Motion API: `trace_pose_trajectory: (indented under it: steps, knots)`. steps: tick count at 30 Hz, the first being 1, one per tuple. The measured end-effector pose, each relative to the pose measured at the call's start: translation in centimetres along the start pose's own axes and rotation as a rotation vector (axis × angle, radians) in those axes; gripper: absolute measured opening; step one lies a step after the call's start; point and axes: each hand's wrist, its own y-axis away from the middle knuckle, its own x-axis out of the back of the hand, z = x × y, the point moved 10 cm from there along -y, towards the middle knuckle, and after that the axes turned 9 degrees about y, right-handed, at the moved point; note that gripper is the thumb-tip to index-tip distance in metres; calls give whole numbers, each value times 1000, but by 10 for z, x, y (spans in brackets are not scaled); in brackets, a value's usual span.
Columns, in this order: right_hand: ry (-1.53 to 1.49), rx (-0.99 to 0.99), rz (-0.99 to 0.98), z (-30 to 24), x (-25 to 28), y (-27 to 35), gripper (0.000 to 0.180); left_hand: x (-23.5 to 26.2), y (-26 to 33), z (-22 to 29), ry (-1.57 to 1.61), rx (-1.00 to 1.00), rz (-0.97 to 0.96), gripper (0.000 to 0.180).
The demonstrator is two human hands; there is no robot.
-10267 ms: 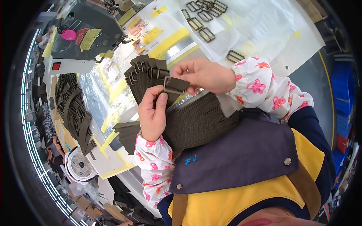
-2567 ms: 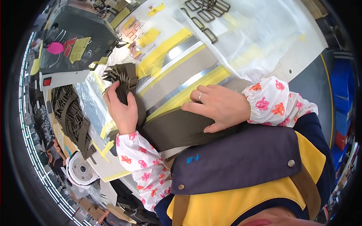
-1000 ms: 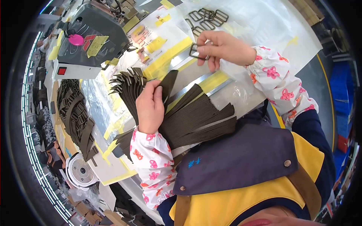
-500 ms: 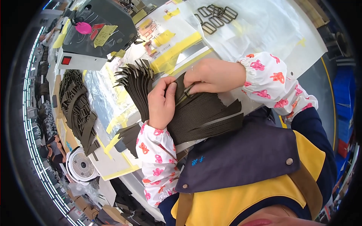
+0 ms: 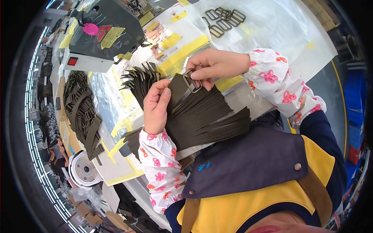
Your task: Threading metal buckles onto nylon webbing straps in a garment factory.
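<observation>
Between thumb and fingers, my left hand (image 5: 157, 106) pinches an olive webbing strap (image 5: 178, 88) near its end. My right hand (image 5: 211, 70) grips a rectangular metal slide buckle (image 5: 192, 82) right at that strap's end; whether the webbing passes through it I cannot tell. Below both hands lies a fanned stack of olive webbing straps (image 5: 202, 118), partly covered by my left hand and the held strap. Another bundle of straps (image 5: 142, 79) with upturned ends lies just beyond my left hand.
Several loose buckles (image 5: 223, 21) rest on plastic sheeting at the far side. A grey machine (image 5: 107, 29) with a pink tag stands at the far left. Straps with buckles (image 5: 81, 110) are piled at the left, near a white fan (image 5: 83, 169). A person (image 5: 54, 155) is farther left.
My right hand has risen slightly, and the buckle it holds now shows clearly. My left hand has shifted a little left and nearer, with the strap's end raised.
</observation>
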Motion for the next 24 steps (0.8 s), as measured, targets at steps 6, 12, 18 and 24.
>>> trace_pose_trajectory:
  steps: [6, 12, 18, 24]
  knots:
    - [-99, -91, 115, 1, -8, -18, 14, -8, 0, 1, -72, -31, -12, 17]
    - [-77, -104, 120, 6, -18, -29, 14, -5, 7, 25, -417, -117, 80, 15]
    - [340, 160, 195, -2, -23, -46, 16, -24, 26, 65, -741, -454, 87, 15]
    - [321, -11, 110, 19, -34, -63, 15, 23, 33, 25, -468, -83, 231, 8]
